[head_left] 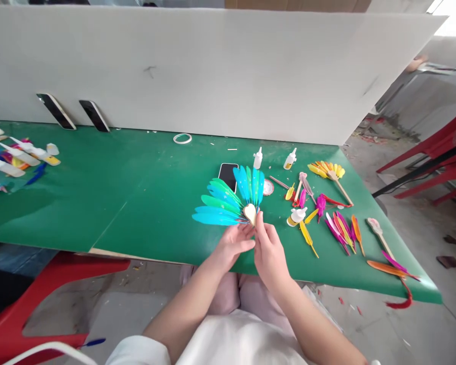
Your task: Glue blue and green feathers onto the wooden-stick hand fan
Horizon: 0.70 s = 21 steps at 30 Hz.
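A fan of blue and green feathers (pixel 220 203) spreads in two groups from a pale heart-shaped piece (pixel 250 214) above the table's near edge. My right hand (pixel 270 251) is closed at the side of the heart, its thumb against the edge. Just below the feathers is my left hand (pixel 231 247), thumb apart from its partly curled fingers and nothing visible between them. The fan's lower end is hidden by my hands. Behind the feathers lies a phone (pixel 228 173), partly covered, beside a small round container (pixel 268 187).
Small white glue bottles (pixel 298 216) stand on the green table (pixel 144 167). Loose feathers (pixel 342 230), a yellow feather fan (pixel 330 172) and a decorated stick (pixel 380 235) lie right. Two phones (pixel 94 115) lean on the white panel (pixel 213 71). A red chair (pixel 61 289) is at lower left.
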Available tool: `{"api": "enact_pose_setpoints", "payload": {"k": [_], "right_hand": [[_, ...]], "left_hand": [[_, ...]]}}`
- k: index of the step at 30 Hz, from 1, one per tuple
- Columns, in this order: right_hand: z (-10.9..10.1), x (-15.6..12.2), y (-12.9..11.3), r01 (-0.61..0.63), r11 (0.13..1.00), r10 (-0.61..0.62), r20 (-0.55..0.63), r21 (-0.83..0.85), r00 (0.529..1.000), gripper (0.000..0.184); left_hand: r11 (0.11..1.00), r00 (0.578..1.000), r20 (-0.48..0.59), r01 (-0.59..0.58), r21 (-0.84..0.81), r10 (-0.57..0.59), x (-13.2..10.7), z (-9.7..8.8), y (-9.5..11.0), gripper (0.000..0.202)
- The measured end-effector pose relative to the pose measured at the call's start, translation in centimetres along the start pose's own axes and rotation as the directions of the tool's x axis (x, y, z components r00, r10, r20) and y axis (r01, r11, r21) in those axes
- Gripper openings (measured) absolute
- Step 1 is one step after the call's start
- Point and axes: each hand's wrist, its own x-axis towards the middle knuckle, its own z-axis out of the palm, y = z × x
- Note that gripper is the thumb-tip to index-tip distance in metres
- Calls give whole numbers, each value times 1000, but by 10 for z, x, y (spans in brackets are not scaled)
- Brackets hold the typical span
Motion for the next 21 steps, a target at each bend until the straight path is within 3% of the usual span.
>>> {"api": "enact_pose_setpoints", "payload": {"k": [3,5,8,11,13,16,19,21], "right_hand": [[10,-6,-3,36,999,-36,19,9,999,60],[9,-8,-2,35,994,-40,38,105,998,57],[-1,-2,2,-128,936,138,-7,329,990,41],[-11,15,8,-315,739,375,26,595,927,28],[-15,29,11,-349,565,413,109,747,904,24],[-15,44,13,-368,372,427,196,852,883,20],[-11,50,12,-400,247,497,239,882,834,22],[-9,50,11,-402,211,540,237,891,808,23]], "left_hand": [[997,974,-226,-11,-72,-6,3,12,-5,30],[995,946,-323,-31,-93,-1,6,13,-6,29],[994,935,-355,-48,-102,9,8,11,-6,28],[994,936,-352,-30,-107,-10,6,11,-7,26],[996,940,-341,-1,-93,-31,4,13,-10,26],[997,939,-337,47,-61,-65,3,16,-12,27],[996,935,-342,76,-57,-91,3,18,-14,27],[995,933,-346,81,-64,-98,2,19,-15,27]]}}
